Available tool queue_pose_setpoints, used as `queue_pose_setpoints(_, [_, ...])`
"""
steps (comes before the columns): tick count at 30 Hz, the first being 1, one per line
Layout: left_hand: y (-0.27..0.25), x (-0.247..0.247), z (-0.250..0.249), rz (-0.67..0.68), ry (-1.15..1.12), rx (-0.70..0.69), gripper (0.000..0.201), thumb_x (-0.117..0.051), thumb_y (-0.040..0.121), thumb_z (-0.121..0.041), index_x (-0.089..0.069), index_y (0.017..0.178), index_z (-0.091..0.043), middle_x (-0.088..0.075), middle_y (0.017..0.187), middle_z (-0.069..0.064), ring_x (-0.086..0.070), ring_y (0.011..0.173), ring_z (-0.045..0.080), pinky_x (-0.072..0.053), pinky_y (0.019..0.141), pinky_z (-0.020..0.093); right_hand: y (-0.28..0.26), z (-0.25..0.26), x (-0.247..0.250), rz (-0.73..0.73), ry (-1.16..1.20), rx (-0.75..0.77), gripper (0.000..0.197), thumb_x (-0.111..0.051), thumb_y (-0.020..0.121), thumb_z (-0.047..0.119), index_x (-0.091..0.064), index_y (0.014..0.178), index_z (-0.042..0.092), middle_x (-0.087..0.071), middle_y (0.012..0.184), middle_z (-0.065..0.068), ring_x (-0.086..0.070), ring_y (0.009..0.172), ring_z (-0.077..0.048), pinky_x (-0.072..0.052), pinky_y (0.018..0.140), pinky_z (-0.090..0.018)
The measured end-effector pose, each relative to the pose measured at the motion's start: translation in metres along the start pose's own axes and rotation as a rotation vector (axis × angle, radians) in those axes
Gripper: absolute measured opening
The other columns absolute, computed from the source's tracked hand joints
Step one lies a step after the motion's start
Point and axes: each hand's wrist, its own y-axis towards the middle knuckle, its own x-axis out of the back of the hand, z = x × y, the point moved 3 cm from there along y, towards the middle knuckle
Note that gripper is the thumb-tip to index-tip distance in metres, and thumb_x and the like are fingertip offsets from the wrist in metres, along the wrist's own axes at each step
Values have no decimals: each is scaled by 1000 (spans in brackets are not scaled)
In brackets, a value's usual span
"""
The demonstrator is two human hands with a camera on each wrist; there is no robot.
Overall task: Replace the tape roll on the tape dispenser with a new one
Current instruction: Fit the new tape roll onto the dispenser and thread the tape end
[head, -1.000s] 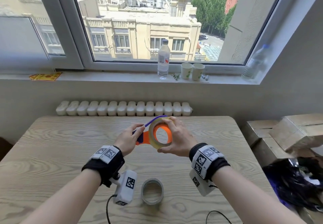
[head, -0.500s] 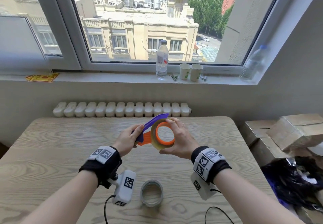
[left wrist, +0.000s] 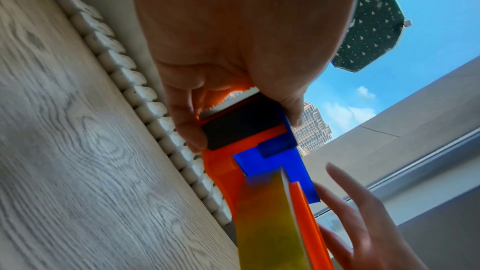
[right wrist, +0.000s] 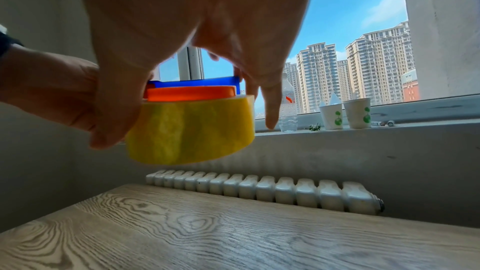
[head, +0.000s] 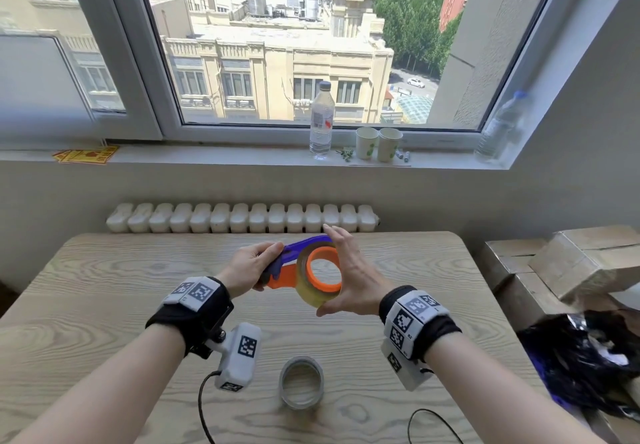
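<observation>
My left hand (head: 247,267) grips the cutter end of an orange and blue tape dispenser (head: 277,279), held above the wooden table (head: 104,305). In the left wrist view its fingers wrap the serrated blade and black roller (left wrist: 241,126). A yellowish clear tape roll (head: 311,296) sits around the dispenser's orange hub (head: 323,263). My right hand (head: 356,277) spans the roll with straight fingers; its thumb touches the roll's lower edge (right wrist: 189,130). A grey tape roll (head: 301,386) stands on the table between my wrists.
A white radiator (head: 242,218) runs behind the table's far edge. The windowsill holds a water bottle (head: 322,121) and two paper cups (head: 377,144). Cardboard boxes (head: 571,263) and a black bag (head: 588,357) crowd the right side. A black cable (head: 433,423) lies near the front.
My right hand's fingers, earlier curled round the yellowish roll, have straightened and spread. The dispenser has tilted so its hub faces me more. The grey roll has not moved.
</observation>
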Motion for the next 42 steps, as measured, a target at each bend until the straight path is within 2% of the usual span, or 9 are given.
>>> queue_pose_setpoints(3, [-1,0,-8,31,1,-30,24,-42,97,-30,-60,80,-31,-52,61,5,-45,49,14,-36,38,13,0,3,-3,35,-51,10,132,-89,50,33,0,147,28,-9,152,-4,-20,141,-26,-33,112,-41])
queue_pose_setpoints(7, [2,0,-15,-13,-63,-66,22,-46,95,-25,-61,84,-14,-49,58,0,-44,49,9,-34,40,9,-1,3,-1,-19,-14,-46,125,-86,52,32,-7,148,24,-18,144,-5,-30,133,-25,-36,109,-35])
queue_pose_setpoints(12, [7,1,-6,-65,-213,41,37,-50,89,-46,-58,104,-13,-62,84,3,-57,74,16,-45,66,27,-2,0,-2,-68,154,-122,122,-87,53,34,-11,148,18,-26,138,-2,-36,129,-17,-35,108,-29])
queue_pose_setpoints(17, [1,-9,-5,29,-428,135,30,-49,92,-38,-58,102,-11,-67,87,11,-65,73,23,-52,70,29,-4,-5,-3,-139,320,-236,118,-89,55,33,-17,147,16,-31,129,-1,-39,116,-11,-34,99,-23])
queue_pose_setpoints(23, [-8,-22,4,274,-382,229,40,-56,89,-32,-65,112,-1,-70,106,17,-68,86,21,-53,81,29,-1,-9,-9,-182,558,-339,115,-82,42,60,-27,138,30,-47,133,-3,-51,119,-18,-47,101,-44])
queue_pose_setpoints(31, [-9,-35,-9,361,-498,206,42,-61,80,-34,-65,112,-8,-68,118,16,-64,109,29,-46,101,38,-1,-2,-12,-99,768,-375,114,-82,51,52,-18,143,32,-51,119,7,-54,116,-20,-49,97,-51])
queue_pose_setpoints(34, [-9,-37,-11,393,-600,187,36,-52,91,-24,-60,118,-2,-65,122,20,-62,114,32,-51,97,36,1,0,-14,-87,809,-377,101,-82,65,38,-18,144,28,-51,111,12,-56,110,-16,-50,95,-49])
queue_pose_setpoints(38, [-7,-36,-16,411,-623,143,40,-52,90,-22,-57,122,1,-63,123,23,-63,109,32,-54,92,35,2,4,-13,-58,826,-358,87,-75,76,29,-20,143,26,-49,107,15,-58,104,-13,-54,88,-40])
queue_pose_setpoints(42, [-4,-33,-18,415,-633,115,39,-54,89,-19,-57,122,1,-64,121,24,-67,104,29,-56,90,34,3,6,-11,-87,760,-311,94,-78,70,41,-22,143,26,-45,132,3,-53,118,-19,-51,94,-37])
